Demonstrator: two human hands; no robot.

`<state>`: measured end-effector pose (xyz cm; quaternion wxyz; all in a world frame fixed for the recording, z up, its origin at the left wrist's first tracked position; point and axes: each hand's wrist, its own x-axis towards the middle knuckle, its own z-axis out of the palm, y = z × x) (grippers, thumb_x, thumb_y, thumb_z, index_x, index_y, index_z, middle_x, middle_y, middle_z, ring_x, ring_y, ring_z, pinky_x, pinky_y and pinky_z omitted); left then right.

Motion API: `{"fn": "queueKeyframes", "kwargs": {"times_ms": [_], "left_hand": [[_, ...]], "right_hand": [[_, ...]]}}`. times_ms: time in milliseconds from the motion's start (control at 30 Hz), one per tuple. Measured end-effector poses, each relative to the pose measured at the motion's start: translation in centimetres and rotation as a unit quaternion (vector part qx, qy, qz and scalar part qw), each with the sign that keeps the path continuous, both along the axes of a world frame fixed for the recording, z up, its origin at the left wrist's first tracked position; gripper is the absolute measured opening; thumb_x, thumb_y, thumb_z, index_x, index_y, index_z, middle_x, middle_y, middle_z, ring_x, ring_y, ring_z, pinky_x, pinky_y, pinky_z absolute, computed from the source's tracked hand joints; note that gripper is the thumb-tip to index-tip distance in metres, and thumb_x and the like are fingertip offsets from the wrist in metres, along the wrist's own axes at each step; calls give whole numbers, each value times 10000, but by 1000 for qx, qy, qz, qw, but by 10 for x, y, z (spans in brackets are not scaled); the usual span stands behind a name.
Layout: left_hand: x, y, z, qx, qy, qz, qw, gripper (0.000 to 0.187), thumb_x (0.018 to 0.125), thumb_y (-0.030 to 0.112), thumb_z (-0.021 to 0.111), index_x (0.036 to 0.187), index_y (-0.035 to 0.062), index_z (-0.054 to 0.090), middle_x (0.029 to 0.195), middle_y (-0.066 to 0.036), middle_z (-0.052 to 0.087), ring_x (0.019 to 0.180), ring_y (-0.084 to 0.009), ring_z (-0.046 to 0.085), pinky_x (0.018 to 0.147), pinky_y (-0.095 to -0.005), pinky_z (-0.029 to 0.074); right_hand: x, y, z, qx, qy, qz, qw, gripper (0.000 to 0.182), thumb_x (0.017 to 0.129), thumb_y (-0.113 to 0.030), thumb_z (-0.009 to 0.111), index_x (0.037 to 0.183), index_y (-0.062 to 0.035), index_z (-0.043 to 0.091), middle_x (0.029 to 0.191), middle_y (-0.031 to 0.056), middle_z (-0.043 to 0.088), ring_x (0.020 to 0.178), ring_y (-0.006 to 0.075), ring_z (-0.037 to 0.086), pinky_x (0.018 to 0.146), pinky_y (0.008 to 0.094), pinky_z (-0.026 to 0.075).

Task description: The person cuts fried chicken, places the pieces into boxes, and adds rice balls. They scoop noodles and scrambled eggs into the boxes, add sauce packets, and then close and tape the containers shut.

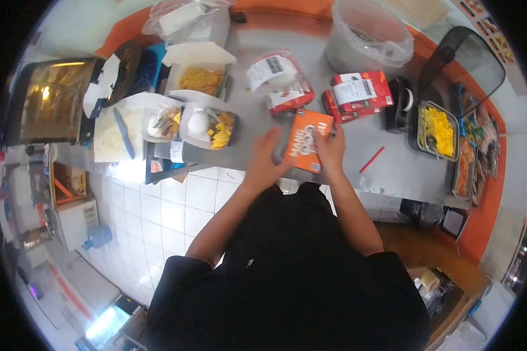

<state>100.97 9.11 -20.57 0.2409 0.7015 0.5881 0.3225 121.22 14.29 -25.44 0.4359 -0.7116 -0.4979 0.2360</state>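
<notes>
An orange box with white lettering [305,153] is at the front of the metal counter, right before my body. My right hand [332,153] grips its right edge, fingers over the top face. To the left, my left hand [264,164] is slightly blurred, its fingers spread and its thumb close to the box's left side. Just behind the box lies a red package with a white label [291,100] in clear plastic. More red packages [375,93] with a label are stacked to its right.
Open white food boxes [200,140] stand at the left, near a blue knife [124,133] on a cutting board [106,149]. A red stick [372,159] lies right of my hands. Beyond are a plastic-lined bin [348,55] and a tray of yellow food [421,143].
</notes>
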Motion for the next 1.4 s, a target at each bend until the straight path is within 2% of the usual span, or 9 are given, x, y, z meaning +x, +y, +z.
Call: {"fn": "queueKeyframes", "kwargs": {"times_ms": [67,167,333,467,633,800,1033,1200,1400], "left_hand": [[-43,7,19,69,0,79,994,546,806,181,701,1312,40,553,1246,-190,592,1184,-388,525,1043,-483,383],[-126,33,42,232,191,178,937,507,772,45,629,1278,69,597,1120,-161,586,1019,-370,534,904,-470,421],[-210,91,52,132,368,223,893,408,811,63,660,1216,104,624,1139,-135,516,1004,-346,477,888,-458,399],[-214,91,61,130,335,193,913,274,779,100,719,1046,93,663,1129,-120,553,1023,-342,512,900,-471,415],[-212,47,10,212,205,-44,954,220,756,92,710,957,45,635,1073,-109,647,1011,-317,617,908,-480,473],[-194,0,-51,161,107,90,977,274,741,16,705,1004,-1,634,1039,-151,669,971,-349,637,865,-415,519],[-164,3,-91,45,-162,238,957,179,844,50,709,976,-40,626,980,-169,709,925,-215,685,841,-320,521],[-161,-5,-1,-188,-239,275,912,202,879,64,674,998,-81,599,1081,-241,676,1053,-258,661,924,-363,509],[-166,-25,-60,-65,-245,186,949,258,863,-20,616,1115,-65,591,1140,-204,665,1076,-252,648,937,-388,511]], "right_hand": [[-7,-2,18,111,-246,-14,963,504,790,-141,739,1224,34,551,1153,189,615,867,282,631,800,387,508],[-77,-9,81,-55,121,158,979,419,799,-108,704,1184,21,600,1198,188,612,861,293,635,818,393,502],[-195,27,19,111,35,171,978,260,804,-55,691,1058,-4,676,1046,154,639,813,219,638,721,309,518],[-190,33,14,99,58,107,988,182,790,-33,677,964,22,684,1062,158,637,936,282,646,804,339,527],[-153,-7,3,85,56,36,994,204,765,-35,683,961,21,692,1036,143,661,987,277,647,831,334,528],[-153,-19,-28,84,-149,54,984,200,766,-20,701,963,20,701,1040,150,693,895,290,673,745,354,544],[-155,0,-15,12,-11,156,988,214,765,-139,738,877,28,667,896,178,696,790,333,678,719,388,527],[-134,0,37,-141,-56,235,960,214,729,-98,720,898,23,670,823,205,682,785,346,682,714,395,519],[-126,-22,-11,-48,-31,242,968,376,731,10,656,1106,-5,649,1001,217,693,924,349,684,788,397,535]]}}
